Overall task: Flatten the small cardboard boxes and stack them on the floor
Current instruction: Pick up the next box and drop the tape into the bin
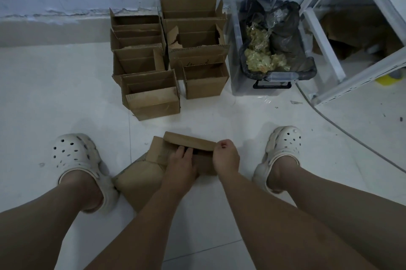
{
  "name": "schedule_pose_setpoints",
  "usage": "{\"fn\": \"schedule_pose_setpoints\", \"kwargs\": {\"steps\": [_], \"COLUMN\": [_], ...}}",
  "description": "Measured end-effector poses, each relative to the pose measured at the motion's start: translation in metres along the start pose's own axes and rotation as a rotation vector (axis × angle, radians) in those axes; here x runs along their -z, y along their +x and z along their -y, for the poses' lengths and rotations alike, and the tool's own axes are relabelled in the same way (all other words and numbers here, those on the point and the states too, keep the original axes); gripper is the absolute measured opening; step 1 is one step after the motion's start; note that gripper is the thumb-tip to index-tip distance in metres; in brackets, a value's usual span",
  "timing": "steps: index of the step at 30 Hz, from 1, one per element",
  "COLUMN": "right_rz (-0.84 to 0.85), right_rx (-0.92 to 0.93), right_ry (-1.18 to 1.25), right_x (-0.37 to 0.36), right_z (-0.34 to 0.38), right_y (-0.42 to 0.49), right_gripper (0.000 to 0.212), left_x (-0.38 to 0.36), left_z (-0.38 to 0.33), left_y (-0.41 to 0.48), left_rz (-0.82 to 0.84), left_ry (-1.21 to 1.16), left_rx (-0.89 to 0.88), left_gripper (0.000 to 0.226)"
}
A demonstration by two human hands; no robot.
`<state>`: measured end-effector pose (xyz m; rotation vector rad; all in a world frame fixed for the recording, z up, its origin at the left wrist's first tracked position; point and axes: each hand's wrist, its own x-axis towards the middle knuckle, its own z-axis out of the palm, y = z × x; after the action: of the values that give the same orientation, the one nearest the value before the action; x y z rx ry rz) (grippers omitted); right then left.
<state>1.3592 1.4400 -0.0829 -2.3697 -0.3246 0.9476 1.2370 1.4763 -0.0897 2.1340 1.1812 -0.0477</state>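
Note:
A small brown cardboard box point(189, 142) sits low between my feet, partly collapsed, with one flap standing up along its far side. My left hand point(180, 165) lies on top of it, fingers reaching into the dark gap under that flap. My right hand point(225, 155) pinches the flap's right end between thumb and fingers. Under and to the left of this box lies flattened cardboard point(138, 184) on the white tiled floor. Several open, upright boxes point(153, 98) stand grouped against the wall ahead.
A clear plastic bin point(272, 76) lined with a dark bag and holding crumpled wrap stands right of the boxes. A white metal shelf frame point(325, 54) fills the right side, with a cable curving across the floor. My feet in white clogs point(74, 155) flank the work.

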Motion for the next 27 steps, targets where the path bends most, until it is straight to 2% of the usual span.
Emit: {"fn": "schedule_pose_setpoints", "kwargs": {"steps": [5,9,11,14,17,19,22,24,27], "right_rz": [-0.071,-0.041,-0.029,0.022,0.095,0.135,0.167,0.168,0.149], "right_rx": [-0.043,-0.057,-0.046,-0.039,-0.033,-0.03,0.02,0.05,0.018], "right_ry": [0.243,0.273,0.233,0.184,0.228,0.264,0.177,0.058,-0.088], "right_x": [-0.008,-0.006,-0.003,0.0,0.0,-0.002,-0.003,-0.003,0.001], "right_z": [-0.012,-0.019,-0.022,-0.023,-0.017,-0.009,0.002,0.008,0.014], "right_y": [-0.016,-0.016,-0.014,-0.011,-0.009,-0.009,-0.006,-0.003,0.002], "right_gripper": [0.039,0.041,0.035,0.024,0.028,0.041,0.061,0.069,0.066], "left_x": [0.001,0.004,0.007,0.01,0.013,0.014,0.015,0.014,0.013], "left_z": [0.007,0.003,0.001,-0.001,-0.003,-0.003,-0.002,-0.002,-0.002], "left_y": [-0.004,-0.004,-0.003,0.0,0.003,0.005,0.009,0.011,0.008], "left_rz": [0.085,0.023,-0.037,-0.115,-0.086,-0.073,-0.036,-0.016,0.031], "left_ry": [0.139,0.139,0.122,0.234,0.307,0.302,0.297,0.206,0.056], "left_rx": [0.003,-0.004,0.021,0.023,-0.01,-0.019,-0.073,-0.099,-0.086], "left_gripper": [0.069,0.07,0.069,0.062,0.063,0.064,0.065,0.067,0.065]}}
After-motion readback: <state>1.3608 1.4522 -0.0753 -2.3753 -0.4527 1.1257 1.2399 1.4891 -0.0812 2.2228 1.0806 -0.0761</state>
